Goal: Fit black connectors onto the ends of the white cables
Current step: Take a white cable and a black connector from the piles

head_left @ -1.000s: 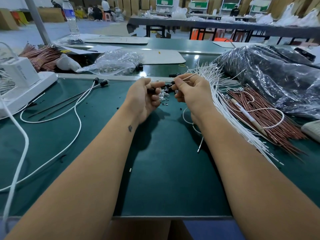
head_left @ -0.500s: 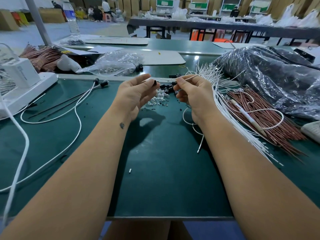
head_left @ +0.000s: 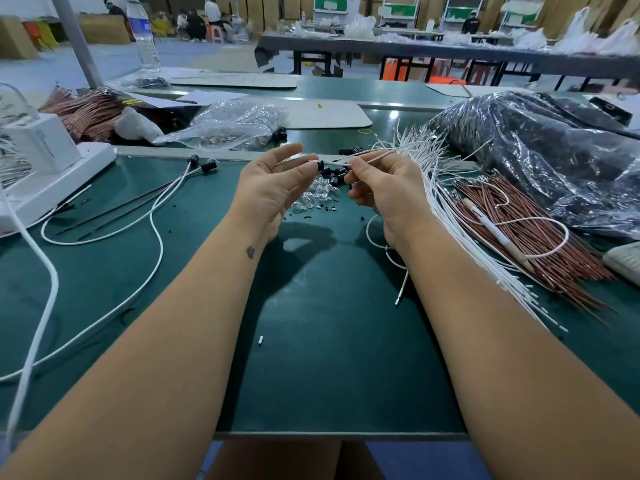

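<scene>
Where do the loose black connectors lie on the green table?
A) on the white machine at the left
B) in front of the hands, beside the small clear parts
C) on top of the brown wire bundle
B: the loose black connectors lie by the small clear parts on the green table, between the left hand and right hand.

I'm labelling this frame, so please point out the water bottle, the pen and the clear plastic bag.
water bottle (head_left: 143, 32), head view, on its blue label.
pen (head_left: 491, 230), head view, mid-barrel on the brown wires.
clear plastic bag (head_left: 235, 124), head view, its crinkled middle.
</scene>
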### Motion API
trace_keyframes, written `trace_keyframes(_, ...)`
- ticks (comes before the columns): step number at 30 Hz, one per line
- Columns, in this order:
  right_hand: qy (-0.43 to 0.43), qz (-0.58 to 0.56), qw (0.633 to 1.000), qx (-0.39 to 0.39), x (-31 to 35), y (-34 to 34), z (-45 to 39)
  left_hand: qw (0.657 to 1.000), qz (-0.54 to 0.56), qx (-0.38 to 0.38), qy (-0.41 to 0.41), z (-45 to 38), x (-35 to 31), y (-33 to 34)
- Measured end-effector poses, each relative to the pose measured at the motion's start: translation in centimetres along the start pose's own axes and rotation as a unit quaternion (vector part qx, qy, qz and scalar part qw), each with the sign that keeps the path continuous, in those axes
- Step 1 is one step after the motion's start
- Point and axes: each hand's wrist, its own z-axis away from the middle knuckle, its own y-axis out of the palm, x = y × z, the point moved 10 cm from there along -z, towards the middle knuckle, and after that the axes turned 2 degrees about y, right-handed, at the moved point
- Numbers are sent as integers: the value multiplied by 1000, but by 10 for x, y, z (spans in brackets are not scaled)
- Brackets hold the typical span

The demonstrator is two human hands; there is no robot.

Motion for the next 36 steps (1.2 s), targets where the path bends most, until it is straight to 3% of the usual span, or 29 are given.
trace_keyframes(7,4,-8,1000,2,-2,0,-1,999,-12,-43,17,0,0,-8)
trace_keyframes(36,-3,1,1000,3,-2,1,0,997,-65,7,43,0,3,3)
